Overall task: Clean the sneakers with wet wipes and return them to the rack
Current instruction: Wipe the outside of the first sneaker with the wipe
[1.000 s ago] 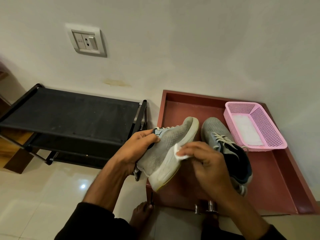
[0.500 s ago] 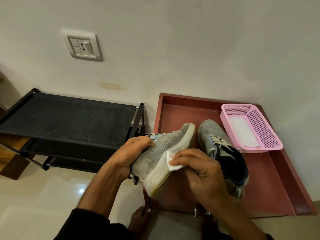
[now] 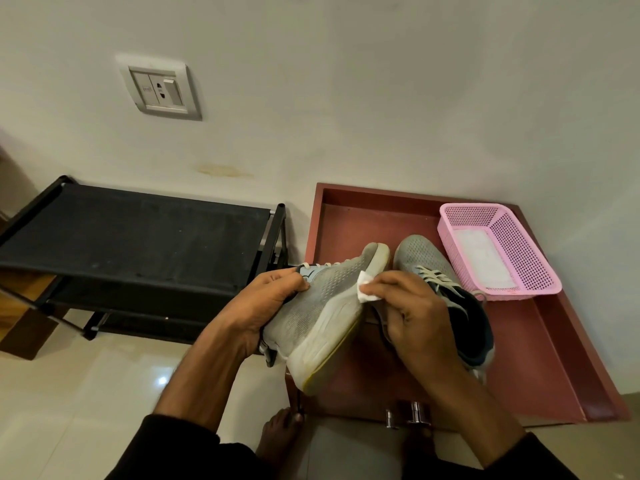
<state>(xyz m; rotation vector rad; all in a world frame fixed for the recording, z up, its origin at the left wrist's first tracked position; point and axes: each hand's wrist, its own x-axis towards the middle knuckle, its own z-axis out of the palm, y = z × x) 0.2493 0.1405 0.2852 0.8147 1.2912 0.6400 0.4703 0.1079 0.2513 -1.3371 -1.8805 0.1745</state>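
My left hand grips a grey sneaker by its collar and holds it tilted on its side, white sole facing right, toe toward the wall. My right hand pinches a small white wet wipe against the sole's edge near the toe. The second grey sneaker, with white laces and a dark blue lining, lies on the red-brown cabinet top, partly hidden behind my right hand. The black shoe rack stands at the left with nothing on its top shelf.
A pink perforated basket holding a white pack of wipes sits at the cabinet's back right corner by the wall. A wall socket is above the rack. My bare feet stand on the glossy tiled floor.
My right hand slid the wipe down the sole toward the heel, then back up toward the toe. My left hand kept its hold on the tilted sneaker.
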